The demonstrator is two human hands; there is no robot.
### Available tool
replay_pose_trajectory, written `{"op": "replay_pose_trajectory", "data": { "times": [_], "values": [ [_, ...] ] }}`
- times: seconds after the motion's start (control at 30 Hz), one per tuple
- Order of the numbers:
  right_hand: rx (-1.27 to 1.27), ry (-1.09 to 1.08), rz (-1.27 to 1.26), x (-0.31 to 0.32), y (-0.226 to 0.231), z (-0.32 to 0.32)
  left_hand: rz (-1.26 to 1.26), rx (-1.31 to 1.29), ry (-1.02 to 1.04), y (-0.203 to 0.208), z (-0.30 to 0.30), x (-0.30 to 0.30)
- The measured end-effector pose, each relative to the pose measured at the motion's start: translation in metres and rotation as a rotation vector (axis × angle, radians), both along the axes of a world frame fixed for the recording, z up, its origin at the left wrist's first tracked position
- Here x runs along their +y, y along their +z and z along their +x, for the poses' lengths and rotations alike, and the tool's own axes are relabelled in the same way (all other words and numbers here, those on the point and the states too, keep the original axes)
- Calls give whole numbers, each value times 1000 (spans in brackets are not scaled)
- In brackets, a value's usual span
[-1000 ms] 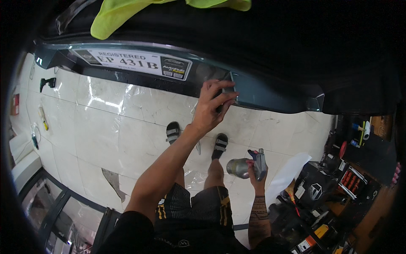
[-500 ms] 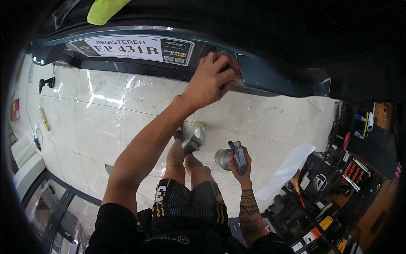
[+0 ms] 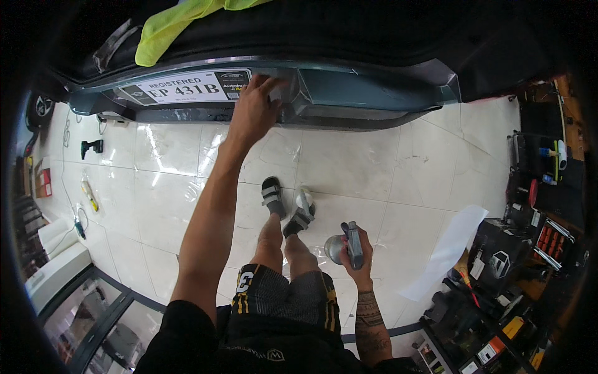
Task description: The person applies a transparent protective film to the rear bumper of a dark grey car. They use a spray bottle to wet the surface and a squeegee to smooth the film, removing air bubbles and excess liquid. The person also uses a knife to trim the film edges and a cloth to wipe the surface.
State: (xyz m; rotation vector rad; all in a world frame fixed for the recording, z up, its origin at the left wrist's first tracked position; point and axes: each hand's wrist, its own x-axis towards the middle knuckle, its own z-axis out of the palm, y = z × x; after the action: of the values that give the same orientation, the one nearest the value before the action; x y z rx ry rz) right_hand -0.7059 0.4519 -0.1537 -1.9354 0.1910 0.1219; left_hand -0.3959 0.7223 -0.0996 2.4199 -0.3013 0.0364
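Note:
My left hand (image 3: 252, 112) is at the car's rear bumper, over the right end of the licence plate (image 3: 180, 87). Its fingers are bent and slightly blurred, seemingly gripping clear film (image 3: 301, 93), which wrinkles beside them; the fingertips are partly hidden. To the right, the film lies along the dark green bumper (image 3: 367, 90), with a loose edge sticking out past its corner. Lower down, my right hand (image 3: 361, 258) is closed around a spray bottle (image 3: 335, 249) with a grey trigger head and a see-through body, held above the floor.
A yellow-green cloth (image 3: 163, 37) hangs over the car above the plate. On the tiled floor lie a cordless drill (image 3: 92, 148), a yellow-handled tool (image 3: 90, 194) and a cable. A white sheet (image 3: 445, 252) lies near the tool shelves (image 3: 498, 299) at right.
My left hand has moved left along the bumper, onto the plate's right end. The view has shifted, showing more of the bumper's right side. My right hand still holds the spray bottle.

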Motion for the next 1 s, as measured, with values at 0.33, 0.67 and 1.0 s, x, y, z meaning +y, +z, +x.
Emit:
{"op": "replay_pose_trajectory", "data": {
  "times": [0.33, 0.67, 1.0],
  "values": [
    [-110, 4, 36, -9, 39, 51, 116, -353, -99, 4, -14, -36],
    [-201, -131, 41, -31, 9, 93, -451, -16, -41, 10, 4, -27],
    [357, -334, 116, -67, -267, -33, -1296, 1345, 824, -72, -237, 68]
  ]
}}
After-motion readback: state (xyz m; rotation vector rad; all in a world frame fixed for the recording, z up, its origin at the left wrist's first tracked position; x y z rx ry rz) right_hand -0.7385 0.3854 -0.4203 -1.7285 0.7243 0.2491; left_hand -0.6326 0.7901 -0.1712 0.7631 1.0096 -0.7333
